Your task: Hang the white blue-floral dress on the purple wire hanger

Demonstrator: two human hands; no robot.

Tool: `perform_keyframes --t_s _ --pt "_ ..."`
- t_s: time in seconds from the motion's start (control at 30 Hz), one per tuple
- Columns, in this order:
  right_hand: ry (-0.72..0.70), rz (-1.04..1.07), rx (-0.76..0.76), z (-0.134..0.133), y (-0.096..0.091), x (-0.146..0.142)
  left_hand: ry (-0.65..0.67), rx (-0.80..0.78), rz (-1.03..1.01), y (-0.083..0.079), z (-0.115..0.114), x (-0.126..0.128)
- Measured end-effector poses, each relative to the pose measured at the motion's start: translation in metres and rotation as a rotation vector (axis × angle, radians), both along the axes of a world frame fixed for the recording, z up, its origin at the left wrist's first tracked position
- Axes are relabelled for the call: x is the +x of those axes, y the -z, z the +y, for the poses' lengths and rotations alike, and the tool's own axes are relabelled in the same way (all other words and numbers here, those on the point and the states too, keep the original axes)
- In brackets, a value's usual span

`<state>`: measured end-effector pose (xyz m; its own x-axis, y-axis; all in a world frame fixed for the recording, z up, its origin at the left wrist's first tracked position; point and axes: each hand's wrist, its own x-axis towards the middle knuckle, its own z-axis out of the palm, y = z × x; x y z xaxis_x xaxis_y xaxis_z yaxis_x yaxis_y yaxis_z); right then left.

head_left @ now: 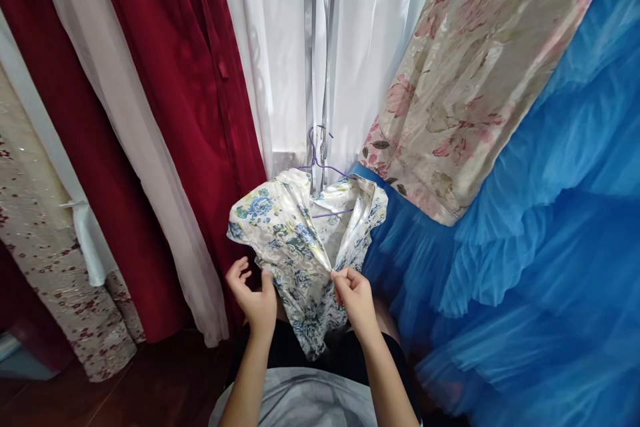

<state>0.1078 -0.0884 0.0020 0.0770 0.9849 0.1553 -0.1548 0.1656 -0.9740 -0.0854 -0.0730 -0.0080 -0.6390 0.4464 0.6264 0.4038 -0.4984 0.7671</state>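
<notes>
A white blouse [295,247] with blue and green flowers hangs in front of me on a thin purple wire hanger [316,159]. Its hook rises near a narrow metal pole. At the bottom of the V-shaped neckline, my right hand [353,290] pinches the front edge of the blouse between thumb and fingers. My left hand [254,297] is at the blouse's left side with its fingers apart, the thumb close to the cloth. Whether that thumb touches it I cannot tell. Part of the hanger's lower bar shows inside the neckline.
Long dark red garments [185,80] and a pale sheer one hang on the left. White cloth [370,47] hangs behind the pole [320,67]. To the right are a beige floral garment [450,100] and a ruffled blue tulle dress [540,267]. The dark floor [160,380] shows at lower left.
</notes>
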Motion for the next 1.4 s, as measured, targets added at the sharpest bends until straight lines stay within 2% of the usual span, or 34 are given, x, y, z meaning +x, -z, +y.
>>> perform_keyframes --t_s 0.03,0.1,0.13,0.17,0.23,0.3,0.37,0.47,0.57,0.63,0.73,0.8,0.83,0.97,1.03,1.1,1.2,1.3,1.4 --pt "-0.019 -0.013 -0.011 -0.003 -0.001 0.000 0.077 -0.025 0.118 0.002 -0.001 0.008" --pt "-0.082 -0.041 -0.011 -0.006 -0.003 -0.003 0.382 -0.146 0.300 0.003 -0.006 0.030" --pt "-0.108 -0.064 0.005 -0.007 -0.006 -0.006 0.509 -0.208 0.343 0.003 -0.009 0.042" --pt "-0.127 -0.098 0.026 -0.005 -0.009 -0.008 0.572 -0.256 0.354 0.003 -0.011 0.052" --pt "-0.149 -0.166 0.061 0.004 -0.020 -0.012 0.546 -0.298 0.332 0.002 -0.011 0.066" --pt "-0.158 -0.190 0.081 0.023 -0.042 -0.013 0.500 -0.314 0.336 0.002 -0.008 0.069" --pt "-0.154 -0.155 0.106 0.051 -0.075 -0.013 0.514 -0.324 0.368 0.003 -0.003 0.065" --pt "-0.083 -0.090 0.163 0.095 -0.134 -0.014 0.556 -0.344 0.417 0.007 0.002 0.059" --pt "-0.065 0.007 0.176 0.121 -0.180 -0.018 0.610 -0.354 0.482 0.014 0.004 0.059" --pt "-0.087 0.017 0.198 0.123 -0.192 -0.019 0.632 -0.369 0.513 0.019 0.006 0.057" --pt "-0.107 0.024 0.231 0.113 -0.185 -0.017 0.680 -0.366 0.518 0.016 0.016 0.051" --pt "-0.103 0.036 0.224 0.106 -0.173 -0.013 0.707 -0.299 0.478 0.001 0.026 0.045" --pt "-0.102 0.034 0.218 0.103 -0.167 -0.011 0.695 -0.246 0.449 -0.012 0.032 0.042" --pt "-0.101 0.000 0.231 0.097 -0.151 -0.008 0.534 -0.020 0.413 -0.086 0.060 0.033" --pt "-0.113 -0.004 0.235 0.094 -0.150 -0.008 0.509 0.018 0.504 -0.124 0.072 0.030" --pt "-0.125 -0.011 0.244 0.094 -0.152 -0.007 0.500 0.026 0.634 -0.153 0.082 0.029" --pt "-0.123 -0.052 0.291 0.101 -0.158 -0.004 0.462 0.053 0.747 -0.175 0.088 0.030" --pt "-0.092 -0.148 0.339 0.112 -0.160 -0.003 0.401 0.099 0.754 -0.182 0.089 0.034" --pt "-0.055 -0.282 0.329 0.119 -0.146 -0.004 0.314 0.152 0.639 -0.188 0.092 0.028"
